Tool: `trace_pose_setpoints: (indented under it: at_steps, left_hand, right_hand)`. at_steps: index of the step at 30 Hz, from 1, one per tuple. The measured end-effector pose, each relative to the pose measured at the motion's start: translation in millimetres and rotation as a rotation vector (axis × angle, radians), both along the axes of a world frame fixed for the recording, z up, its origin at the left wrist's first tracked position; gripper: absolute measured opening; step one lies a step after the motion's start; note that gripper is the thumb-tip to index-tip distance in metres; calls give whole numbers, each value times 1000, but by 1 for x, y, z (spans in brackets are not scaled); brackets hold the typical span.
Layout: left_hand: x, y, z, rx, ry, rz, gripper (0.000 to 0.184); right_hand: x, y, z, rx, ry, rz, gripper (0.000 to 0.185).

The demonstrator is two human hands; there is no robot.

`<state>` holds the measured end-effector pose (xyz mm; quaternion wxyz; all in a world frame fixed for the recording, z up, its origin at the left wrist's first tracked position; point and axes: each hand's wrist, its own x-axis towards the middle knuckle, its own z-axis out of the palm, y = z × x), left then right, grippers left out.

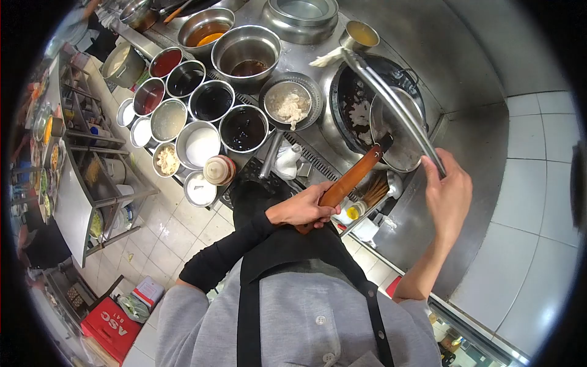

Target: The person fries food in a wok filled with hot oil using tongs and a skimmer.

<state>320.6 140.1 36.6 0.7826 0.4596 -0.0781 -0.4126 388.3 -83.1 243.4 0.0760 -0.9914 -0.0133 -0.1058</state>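
My left hand (306,208) is wrapped round the brown wooden handle (354,179) of a metal pan (397,131), which tilts over the dark wok (351,101). In my right hand (449,192) is a long metal utensil (397,104), gripped near its lower end and slanting up to the left. Something whitish (327,57) hangs at its far tip, near a metal cup of yellowish liquid (362,35). Pale pieces lie in the wok. Left of the wok, a strainer (291,105) holds more pale pieces.
Several metal bowls of sauces and powders, one with dark sauce (243,128), stand at the left, beside a capped jar (219,170). A ladle (272,154) and a white cloth (287,161) lie at the front. A steel wall (452,55) rises at the right.
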Motion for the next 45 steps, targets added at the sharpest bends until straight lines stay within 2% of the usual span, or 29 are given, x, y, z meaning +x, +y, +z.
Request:
trace_pose_setpoints:
  at_steps: [5,7,13,14,17,25,27,34,37,40,45]
  left_hand:
    - [-3,-2,7,-2,18,-17,46]
    - [-4,-4,9,-18,36,-22,47]
    - [-8,-7,24,-43,89,-51,48]
    - [-7,-4,30,-49,102,-56,48]
    - [-6,9,38,-34,119,-66,46]
    - [-1,43,54,-47,136,-28,41]
    - [2,55,52,-40,79,-60,34]
    - [-4,68,47,11,-2,14,37]
    - [-1,67,44,-7,35,16,38]
    - [-2,62,45,0,61,23,40]
    - [-1,49,41,-48,144,-5,44]
  right_hand:
    - [18,-17,23,-177,65,-83,28]
    - [38,-27,18,-321,57,-58,31]
    - [99,-23,-20,-435,257,-2,33]
    - [101,-23,-25,-436,299,-1,34]
    - [84,-21,-29,-366,172,9,29]
    - [38,48,-2,-203,81,-207,35]
    - [31,64,-9,-124,55,-236,36]
    - [18,75,-26,79,21,-293,40]
    - [17,64,-33,71,-20,-284,36]
    - [18,68,-24,42,81,-298,32]
    - [14,76,-38,-157,172,-27,26]
